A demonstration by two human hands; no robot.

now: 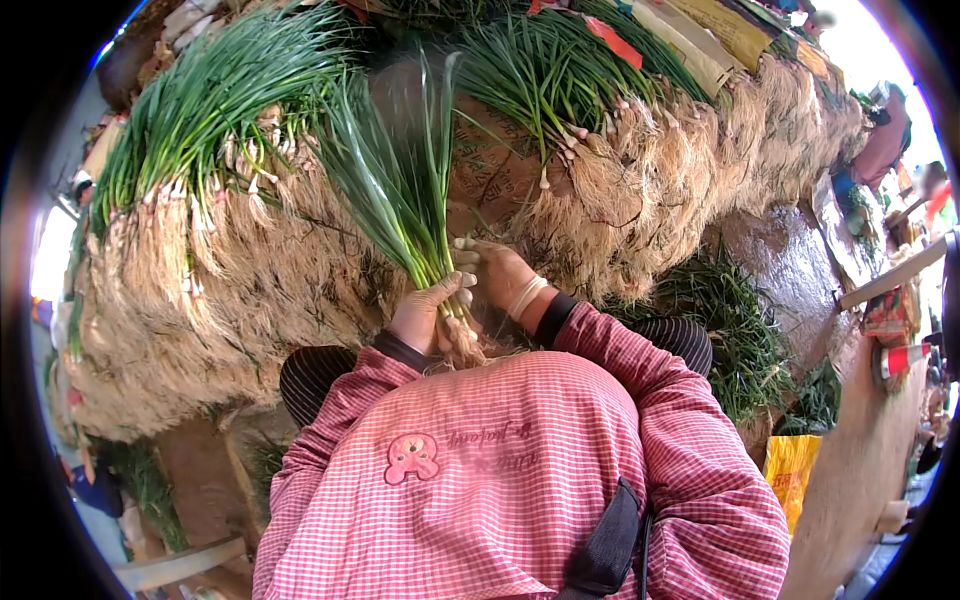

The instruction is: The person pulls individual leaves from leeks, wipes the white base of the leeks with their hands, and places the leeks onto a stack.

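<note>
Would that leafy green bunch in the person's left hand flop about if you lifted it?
The green bunch would likely sway at the top, where its long, thin leaves spread apart. Its stems seem firmer, packed together in the left hand. The stringy roots below would probably dangle and might tangle.

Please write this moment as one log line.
left hand: grips green garlic bunch above roots | right hand: beside stems, contact unclear | nearby: heaped green garlic
</note>
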